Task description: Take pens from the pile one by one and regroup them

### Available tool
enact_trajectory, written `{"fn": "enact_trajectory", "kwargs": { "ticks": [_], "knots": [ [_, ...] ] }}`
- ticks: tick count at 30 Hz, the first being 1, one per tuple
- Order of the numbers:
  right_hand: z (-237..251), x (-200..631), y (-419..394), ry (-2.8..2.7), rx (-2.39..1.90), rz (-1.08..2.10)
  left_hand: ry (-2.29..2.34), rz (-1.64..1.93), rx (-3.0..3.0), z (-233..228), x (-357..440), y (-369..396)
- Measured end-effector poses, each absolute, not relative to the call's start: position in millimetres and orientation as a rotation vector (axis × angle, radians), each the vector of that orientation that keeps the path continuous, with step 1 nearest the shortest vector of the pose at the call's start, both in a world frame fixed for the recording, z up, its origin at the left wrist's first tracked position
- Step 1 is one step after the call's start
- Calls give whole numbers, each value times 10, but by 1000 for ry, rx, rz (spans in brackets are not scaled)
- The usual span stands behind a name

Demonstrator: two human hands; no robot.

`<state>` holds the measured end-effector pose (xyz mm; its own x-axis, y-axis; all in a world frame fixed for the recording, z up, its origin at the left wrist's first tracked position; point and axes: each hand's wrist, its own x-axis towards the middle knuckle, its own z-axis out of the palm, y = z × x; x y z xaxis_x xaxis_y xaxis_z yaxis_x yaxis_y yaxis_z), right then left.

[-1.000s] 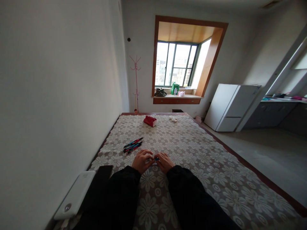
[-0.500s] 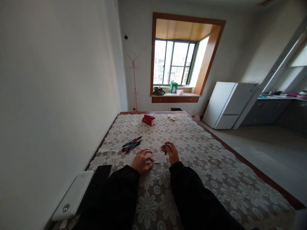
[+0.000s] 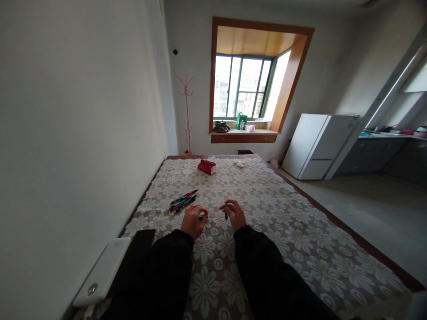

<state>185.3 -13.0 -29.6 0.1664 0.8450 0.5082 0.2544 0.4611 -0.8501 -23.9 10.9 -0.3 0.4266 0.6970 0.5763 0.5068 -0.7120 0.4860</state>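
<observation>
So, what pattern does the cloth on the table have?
White flowers on grey-brown, seen in the head view: the cloth.

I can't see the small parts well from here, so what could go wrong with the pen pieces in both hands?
The right hand pinches a short dark pen piece above the lace cloth; if dropped, it could be hard to spot on the busy flower pattern. The left hand holds a thin part just as loosely. The pens lying close by might get nudged by the left sleeve.
</observation>
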Motion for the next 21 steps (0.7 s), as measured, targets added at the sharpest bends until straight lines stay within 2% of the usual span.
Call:
{"fn": "enact_trajectory", "kwargs": {
  "ticks": [6,21],
  "knots": [
    [-280,1820,-176,-1775,-1224,94,1108,1189,2448,-43,-243,130],
    [-258,1805,-217,-1892,-1302,30,1141,1097,2492,-22,-262,116]
  ]
}}
